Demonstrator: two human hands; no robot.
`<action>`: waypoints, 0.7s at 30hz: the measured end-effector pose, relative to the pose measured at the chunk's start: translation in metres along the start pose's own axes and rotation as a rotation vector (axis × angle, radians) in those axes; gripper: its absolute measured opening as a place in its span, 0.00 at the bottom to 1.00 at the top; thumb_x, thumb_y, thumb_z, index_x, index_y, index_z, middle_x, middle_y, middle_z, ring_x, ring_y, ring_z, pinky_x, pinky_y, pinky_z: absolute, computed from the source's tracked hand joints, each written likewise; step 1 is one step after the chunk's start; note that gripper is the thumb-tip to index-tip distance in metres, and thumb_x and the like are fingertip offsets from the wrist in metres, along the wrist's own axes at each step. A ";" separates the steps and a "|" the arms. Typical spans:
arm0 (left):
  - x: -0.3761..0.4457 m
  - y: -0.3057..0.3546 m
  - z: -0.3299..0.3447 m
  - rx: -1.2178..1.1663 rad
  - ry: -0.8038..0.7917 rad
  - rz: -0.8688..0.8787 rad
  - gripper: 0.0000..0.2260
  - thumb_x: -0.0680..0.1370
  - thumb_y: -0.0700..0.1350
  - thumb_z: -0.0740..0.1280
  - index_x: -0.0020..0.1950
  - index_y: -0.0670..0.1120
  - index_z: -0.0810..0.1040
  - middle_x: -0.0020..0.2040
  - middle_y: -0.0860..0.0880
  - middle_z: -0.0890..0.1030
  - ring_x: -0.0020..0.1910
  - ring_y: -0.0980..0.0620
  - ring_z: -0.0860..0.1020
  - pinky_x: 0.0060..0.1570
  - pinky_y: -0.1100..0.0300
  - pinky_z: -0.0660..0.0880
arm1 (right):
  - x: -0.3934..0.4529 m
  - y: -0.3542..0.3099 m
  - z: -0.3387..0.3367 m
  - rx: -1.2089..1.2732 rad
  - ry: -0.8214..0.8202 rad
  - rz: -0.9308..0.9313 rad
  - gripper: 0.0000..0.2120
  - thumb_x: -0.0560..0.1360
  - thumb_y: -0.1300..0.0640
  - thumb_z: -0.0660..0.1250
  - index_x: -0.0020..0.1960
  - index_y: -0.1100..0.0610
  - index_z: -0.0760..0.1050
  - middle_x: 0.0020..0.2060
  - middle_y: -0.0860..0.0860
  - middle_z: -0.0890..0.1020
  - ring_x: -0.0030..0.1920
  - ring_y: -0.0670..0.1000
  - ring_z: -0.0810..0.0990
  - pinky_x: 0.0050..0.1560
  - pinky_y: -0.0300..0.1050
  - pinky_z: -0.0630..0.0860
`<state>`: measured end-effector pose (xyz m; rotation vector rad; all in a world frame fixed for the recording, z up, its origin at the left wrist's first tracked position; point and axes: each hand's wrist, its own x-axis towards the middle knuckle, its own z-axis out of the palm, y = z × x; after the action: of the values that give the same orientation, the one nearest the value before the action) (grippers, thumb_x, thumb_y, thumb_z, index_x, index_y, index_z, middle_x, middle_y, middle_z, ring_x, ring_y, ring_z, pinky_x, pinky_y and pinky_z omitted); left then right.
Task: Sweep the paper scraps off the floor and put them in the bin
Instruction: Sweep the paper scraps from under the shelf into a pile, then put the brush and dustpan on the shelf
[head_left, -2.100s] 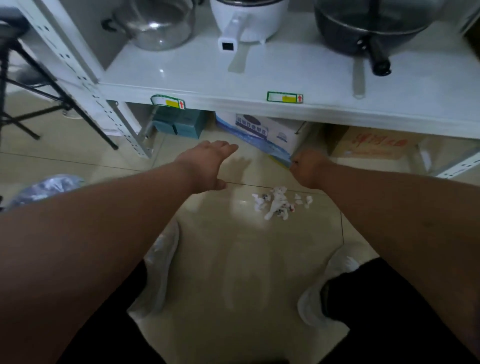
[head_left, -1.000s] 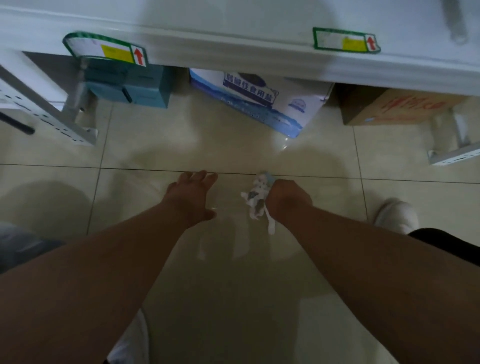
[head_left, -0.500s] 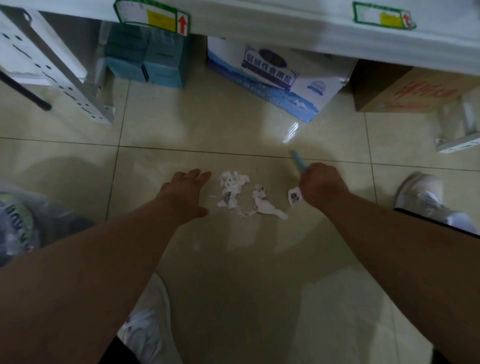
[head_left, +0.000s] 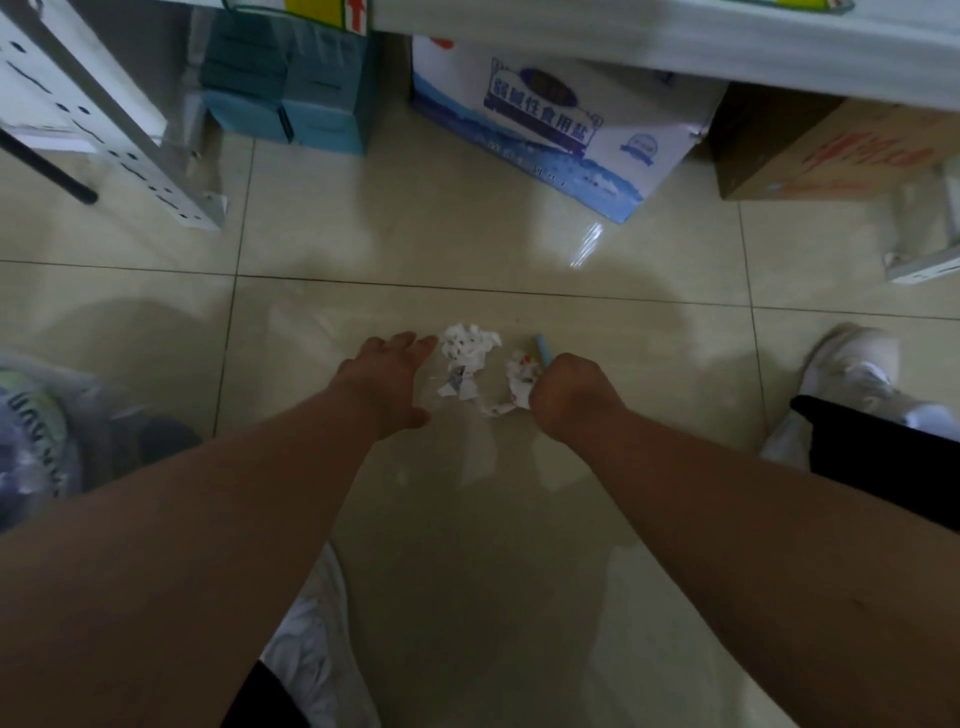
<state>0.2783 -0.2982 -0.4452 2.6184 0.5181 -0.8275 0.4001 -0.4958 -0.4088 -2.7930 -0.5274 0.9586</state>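
Note:
White paper scraps (head_left: 467, 358) lie in a small heap on the beige tiled floor, with more scraps (head_left: 519, 384) a little to their right. My left hand (head_left: 387, 382) rests flat and open just left of the heap, fingertips almost touching it. My right hand (head_left: 571, 395) is closed in a fist around a thin light-blue handle (head_left: 543, 351); only its tip shows above the fist. That fist presses against the right-hand scraps. A bin lined with a clear bag (head_left: 36, 431) stands at the left edge.
A white shelf unit runs across the top, its perforated leg (head_left: 130, 156) at the left. Under it stand teal boxes (head_left: 291, 88), a blue-and-white carton (head_left: 550, 124) and a brown cardboard box (head_left: 831, 150). My white shoes (head_left: 852, 374) flank the floor area.
My right hand with the blue handle has moved left against the scraps, pushing them closer together toward my left hand. The view has dropped nearer to the floor.

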 end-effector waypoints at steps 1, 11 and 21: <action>0.000 0.000 -0.001 -0.001 -0.001 0.000 0.51 0.71 0.60 0.77 0.84 0.57 0.49 0.84 0.51 0.54 0.79 0.41 0.58 0.72 0.39 0.68 | -0.001 -0.010 0.002 -0.020 -0.051 0.028 0.14 0.79 0.59 0.60 0.59 0.64 0.77 0.55 0.62 0.81 0.57 0.64 0.81 0.53 0.50 0.77; -0.052 0.002 -0.089 -0.081 0.116 -0.061 0.52 0.70 0.58 0.79 0.84 0.58 0.50 0.84 0.51 0.56 0.79 0.41 0.59 0.75 0.41 0.65 | -0.041 -0.070 -0.079 -0.067 -0.087 -0.080 0.14 0.81 0.59 0.60 0.61 0.63 0.78 0.56 0.61 0.81 0.55 0.61 0.80 0.48 0.44 0.73; -0.183 0.020 -0.167 -0.315 0.487 -0.136 0.51 0.69 0.60 0.80 0.84 0.55 0.54 0.81 0.47 0.65 0.77 0.42 0.65 0.74 0.44 0.67 | -0.119 -0.099 -0.176 0.342 0.043 -0.166 0.11 0.78 0.53 0.64 0.50 0.60 0.80 0.40 0.56 0.79 0.38 0.55 0.76 0.41 0.47 0.76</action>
<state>0.2263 -0.2875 -0.2019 2.4926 0.8815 -0.1110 0.3932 -0.4522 -0.1785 -2.4193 -0.5237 0.8601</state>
